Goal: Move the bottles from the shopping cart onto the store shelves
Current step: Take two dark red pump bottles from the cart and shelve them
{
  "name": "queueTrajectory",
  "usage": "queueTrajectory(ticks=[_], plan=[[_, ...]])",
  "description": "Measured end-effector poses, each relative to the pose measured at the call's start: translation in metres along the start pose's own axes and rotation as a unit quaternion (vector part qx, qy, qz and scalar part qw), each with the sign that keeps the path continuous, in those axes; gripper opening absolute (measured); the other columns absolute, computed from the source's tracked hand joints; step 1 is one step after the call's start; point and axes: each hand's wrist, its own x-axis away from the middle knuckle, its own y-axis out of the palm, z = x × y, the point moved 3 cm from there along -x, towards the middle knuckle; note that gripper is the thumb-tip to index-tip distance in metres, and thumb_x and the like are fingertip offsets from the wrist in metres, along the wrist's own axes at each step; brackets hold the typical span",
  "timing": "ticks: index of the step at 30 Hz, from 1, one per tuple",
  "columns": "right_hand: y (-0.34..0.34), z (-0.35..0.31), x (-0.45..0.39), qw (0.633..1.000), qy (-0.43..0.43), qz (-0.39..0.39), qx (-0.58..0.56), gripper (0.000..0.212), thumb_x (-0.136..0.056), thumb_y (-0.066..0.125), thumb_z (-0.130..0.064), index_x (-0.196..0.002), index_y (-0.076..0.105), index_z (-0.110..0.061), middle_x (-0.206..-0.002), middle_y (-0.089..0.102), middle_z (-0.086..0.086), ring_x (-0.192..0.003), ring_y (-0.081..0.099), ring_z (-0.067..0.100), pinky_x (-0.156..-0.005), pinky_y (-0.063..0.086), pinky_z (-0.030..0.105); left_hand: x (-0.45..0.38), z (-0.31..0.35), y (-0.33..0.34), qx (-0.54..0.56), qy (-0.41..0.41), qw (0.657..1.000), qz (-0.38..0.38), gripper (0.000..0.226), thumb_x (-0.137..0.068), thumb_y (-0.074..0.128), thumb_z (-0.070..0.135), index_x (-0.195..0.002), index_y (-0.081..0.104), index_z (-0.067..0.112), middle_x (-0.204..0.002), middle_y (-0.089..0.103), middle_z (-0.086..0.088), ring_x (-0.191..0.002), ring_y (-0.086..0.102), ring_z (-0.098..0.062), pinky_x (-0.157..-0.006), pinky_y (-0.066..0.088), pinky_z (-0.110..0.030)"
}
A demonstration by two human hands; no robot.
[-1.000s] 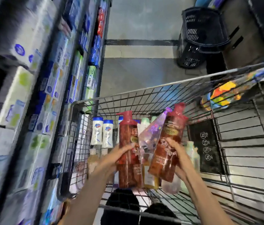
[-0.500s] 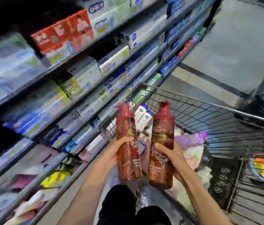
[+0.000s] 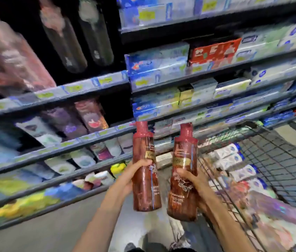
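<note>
Hands [image 3: 134,174] mid-body round upright bottles [image 3: 146,179]

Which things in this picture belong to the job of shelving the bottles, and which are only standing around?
Part of the job:
- left hand gripping one red bottle
- right hand gripping the second red bottle
- shopping cart with white bottles
- store shelves

Just around:
- blue boxes
- red boxes
- grey floor
</note>
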Motion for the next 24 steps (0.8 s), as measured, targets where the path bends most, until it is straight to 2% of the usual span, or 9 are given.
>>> queueTrajectory(ticks=[2,5,7,9,11,13,15,19,24], plan=[[0.038,0.014,-0.001,0.999,0.027,-0.036,-0.003,0.081,-0.046,0.087,-0.035,-0.114,0.057,-0.005,-0.096,0.069,0.024,-0.077,0.068,0.032,-0.070,0.056,0.040,0.022,0.006,-0.037,0.013,0.017,1.000,0.018,0.054,-0.057,0.075,0.016,-0.108,0.061,0.006,-0.080,0.068,-0.011,-0.063,0.065,-0.020,-0.059,0.056,-0.029],[0.092,0.030,0.000,0.997,0.044,-0.061,0.010,0.075,-0.050,0.086,-0.032,-0.115,0.057,-0.010,-0.092,0.072,0.016,-0.074,0.070,0.028,-0.063,0.057,0.035,0.047,0.013,-0.086,0.025,0.037,0.998,0.037,0.043,-0.060,0.079,0.009,-0.100,0.063,0.008,-0.079,0.067,-0.009,-0.064,0.064,-0.019,-0.062,0.056,-0.028],[0.111,0.036,-0.001,0.996,0.049,-0.074,0.018,0.068,-0.055,0.082,-0.029,-0.116,0.056,-0.013,-0.092,0.073,0.013,-0.076,0.071,0.026,-0.062,0.057,0.033,0.055,0.016,-0.103,0.025,0.039,0.998,0.046,0.037,-0.061,0.076,0.012,-0.096,0.063,0.009,-0.078,0.066,-0.008,-0.062,0.063,-0.018,-0.062,0.055,-0.028],[0.132,0.041,-0.002,0.994,0.052,-0.090,0.025,0.066,-0.057,0.080,-0.028,-0.116,0.055,-0.013,-0.091,0.073,0.013,-0.077,0.071,0.027,-0.063,0.056,0.033,0.063,0.020,-0.123,0.025,0.045,0.997,0.051,0.044,-0.058,0.080,0.012,-0.098,0.063,0.009,-0.077,0.068,-0.008,-0.062,0.064,-0.018,-0.061,0.056,-0.027],[0.145,0.042,-0.004,0.992,0.049,-0.106,0.035,0.068,-0.057,0.081,-0.029,-0.117,0.054,-0.013,-0.091,0.073,0.013,-0.080,0.071,0.028,-0.066,0.057,0.035,0.065,0.022,-0.136,0.019,0.049,0.997,0.059,0.059,-0.049,0.085,0.019,-0.104,0.063,0.010,-0.079,0.069,-0.009,-0.066,0.065,-0.019,-0.063,0.055,-0.029],[0.151,0.042,-0.009,0.990,0.049,-0.120,0.050,0.071,-0.058,0.081,-0.029,-0.120,0.053,-0.010,-0.101,0.071,0.018,-0.090,0.069,0.033,-0.076,0.058,0.041,0.063,0.023,-0.144,0.013,0.061,0.996,0.062,0.070,-0.042,0.085,0.027,-0.106,0.062,0.012,-0.081,0.070,-0.008,-0.069,0.066,-0.020,-0.066,0.054,-0.031],[0.150,0.040,-0.019,0.989,0.048,-0.125,0.061,0.077,-0.057,0.086,-0.027,-0.123,0.053,-0.007,-0.109,0.068,0.023,-0.096,0.067,0.037,-0.084,0.056,0.045,0.056,0.024,-0.148,0.013,0.080,0.995,0.062,0.067,-0.045,0.085,0.023,-0.107,0.060,0.015,-0.080,0.070,-0.007,-0.069,0.066,-0.019,-0.065,0.054,-0.032],[0.144,0.044,-0.051,0.987,0.023,-0.139,0.075,0.080,-0.056,0.087,-0.027,-0.125,0.052,-0.008,-0.110,0.066,0.025,-0.096,0.065,0.039,-0.090,0.052,0.052,0.029,0.020,-0.155,0.006,0.113,0.992,0.057,0.057,-0.057,0.079,0.016,-0.109,0.058,0.016,-0.082,0.070,-0.009,-0.070,0.066,-0.022,-0.065,0.057,-0.033],[0.131,0.065,-0.114,0.987,-0.030,-0.143,0.072,0.102,-0.038,0.093,-0.038,-0.126,0.051,-0.009,-0.110,0.066,0.024,-0.096,0.064,0.038,-0.092,0.049,0.055,-0.026,0.012,-0.171,-0.014,0.178,0.983,0.051,0.068,-0.044,0.085,0.021,-0.107,0.059,0.021,-0.085,0.070,-0.006,-0.072,0.067,-0.020,-0.063,0.054,-0.032]])
